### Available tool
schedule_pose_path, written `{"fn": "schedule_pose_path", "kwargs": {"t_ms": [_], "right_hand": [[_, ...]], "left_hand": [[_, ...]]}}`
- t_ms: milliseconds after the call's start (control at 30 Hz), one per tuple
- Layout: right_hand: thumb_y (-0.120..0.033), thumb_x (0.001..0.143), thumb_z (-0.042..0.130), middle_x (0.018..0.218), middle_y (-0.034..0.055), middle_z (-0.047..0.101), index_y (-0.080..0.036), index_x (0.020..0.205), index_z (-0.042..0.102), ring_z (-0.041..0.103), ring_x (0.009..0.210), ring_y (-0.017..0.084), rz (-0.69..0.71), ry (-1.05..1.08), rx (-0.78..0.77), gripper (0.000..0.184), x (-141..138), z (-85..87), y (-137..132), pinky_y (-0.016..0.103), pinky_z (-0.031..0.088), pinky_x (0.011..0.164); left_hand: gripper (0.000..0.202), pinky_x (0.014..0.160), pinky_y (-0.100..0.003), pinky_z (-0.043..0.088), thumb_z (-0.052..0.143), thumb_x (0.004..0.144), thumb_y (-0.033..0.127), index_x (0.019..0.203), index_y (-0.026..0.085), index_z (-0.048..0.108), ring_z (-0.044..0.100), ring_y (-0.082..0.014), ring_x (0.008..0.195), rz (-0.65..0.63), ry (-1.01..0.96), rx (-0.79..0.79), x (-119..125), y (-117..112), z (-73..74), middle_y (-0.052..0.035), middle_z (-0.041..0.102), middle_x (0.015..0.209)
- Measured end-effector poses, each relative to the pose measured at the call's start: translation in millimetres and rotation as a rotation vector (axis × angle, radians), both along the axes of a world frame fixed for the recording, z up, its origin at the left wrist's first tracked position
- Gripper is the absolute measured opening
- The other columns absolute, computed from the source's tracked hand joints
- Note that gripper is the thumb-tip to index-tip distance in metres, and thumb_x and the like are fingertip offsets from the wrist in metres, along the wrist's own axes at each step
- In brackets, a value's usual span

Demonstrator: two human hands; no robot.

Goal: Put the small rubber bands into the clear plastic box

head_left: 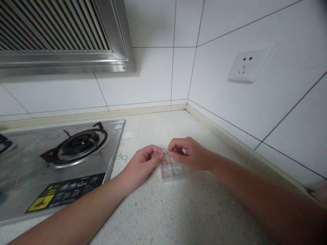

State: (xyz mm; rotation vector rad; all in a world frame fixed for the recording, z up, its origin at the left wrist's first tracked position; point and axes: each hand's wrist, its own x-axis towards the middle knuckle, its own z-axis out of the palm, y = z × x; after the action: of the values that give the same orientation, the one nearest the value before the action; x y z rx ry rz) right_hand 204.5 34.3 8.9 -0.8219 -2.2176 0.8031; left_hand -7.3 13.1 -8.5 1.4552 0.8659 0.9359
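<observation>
Between the fingertips of both hands is a thin pale rubber band (165, 150), forming a small loop. My left hand (143, 164) pinches its left side with thumb and forefinger. My right hand (191, 153) pinches it from the right. Just under the fingers stands a small clear plastic box (172, 179) with compartments, on the speckled counter. Coiled bands lie inside: a pinkish bundle (167, 173) at front left and a green bundle (176, 172) at front right. Pink and yellow ones show farther back, partly hidden by my fingers.
Several loose coloured bands, among them a bluish-green one (124, 157), lie on the counter left of my left hand. Behind them is a clear flat plastic piece (130, 134). A gas stove (112, 149) is at left, under a range hood (127, 66). Tiled walls meet behind.
</observation>
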Motion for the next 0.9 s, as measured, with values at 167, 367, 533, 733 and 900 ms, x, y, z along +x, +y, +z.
{"fn": "schedule_pose_path", "kwargs": {"t_ms": [167, 367, 533, 733, 900], "right_hand": [[-0.031, 0.089, 0.059, 0.06, -0.0046, 0.05, -0.017, 0.08, 0.059, 0.044, 0.055, 0.008, -0.093, 0.094, -0.004, 0.017, 1.4, 3.7, -0.6, 0.022, 0.035, 0.051], [-0.036, 0.089, 0.06, 0.058, -0.005, 0.05, -0.017, 0.081, 0.058, 0.044, 0.052, 0.008, -0.155, 0.206, -0.039, 0.02, 2.8, 7.3, 0.7, 0.022, 0.034, 0.049], [-0.034, 0.089, 0.06, 0.058, -0.0052, 0.05, -0.017, 0.08, 0.059, 0.044, 0.052, 0.008, -0.171, 0.216, -0.019, 0.019, 3.5, 8.3, 0.9, 0.022, 0.034, 0.049], [-0.034, 0.09, 0.06, 0.058, -0.0057, 0.049, -0.017, 0.08, 0.058, 0.044, 0.052, 0.008, -0.196, 0.218, 0.029, 0.019, 8.7, 11.2, 2.6, 0.022, 0.034, 0.049], [-0.032, 0.09, 0.059, 0.058, -0.0057, 0.049, -0.017, 0.082, 0.059, 0.044, 0.051, 0.008, -0.228, 0.229, 0.052, 0.017, 11.7, 12.4, 3.6, 0.022, 0.033, 0.048]], "left_hand": [[0.027, 0.048, -0.021, 0.023, 0.067, 0.086, 0.042, 0.093, 0.016, 0.065, 0.031, -0.0061, 0.048, -0.01, 0.002, 0.016, -0.7, 0.1, -0.7, 0.0054, 0.048, 0.063], [0.029, 0.044, -0.021, 0.018, 0.067, 0.085, 0.044, 0.09, 0.016, 0.062, 0.03, -0.0064, 0.048, 0.011, 0.026, -0.003, -2.4, -0.5, -2.9, 0.0049, 0.044, 0.062], [0.032, 0.043, -0.021, 0.015, 0.066, 0.086, 0.048, 0.092, 0.017, 0.061, 0.027, -0.0064, 0.047, 0.001, 0.049, -0.025, -4.0, -1.1, -4.3, 0.0053, 0.041, 0.061], [0.031, 0.043, -0.023, 0.015, 0.064, 0.088, 0.048, 0.091, 0.017, 0.061, 0.026, -0.0069, 0.048, -0.004, 0.063, -0.01, -5.3, -0.8, -5.3, 0.0053, 0.04, 0.061], [0.03, 0.044, -0.023, 0.017, 0.063, 0.089, 0.047, 0.091, 0.018, 0.06, 0.028, -0.007, 0.049, -0.012, 0.067, -0.014, -6.2, -0.8, -6.6, 0.005, 0.041, 0.062]]}}
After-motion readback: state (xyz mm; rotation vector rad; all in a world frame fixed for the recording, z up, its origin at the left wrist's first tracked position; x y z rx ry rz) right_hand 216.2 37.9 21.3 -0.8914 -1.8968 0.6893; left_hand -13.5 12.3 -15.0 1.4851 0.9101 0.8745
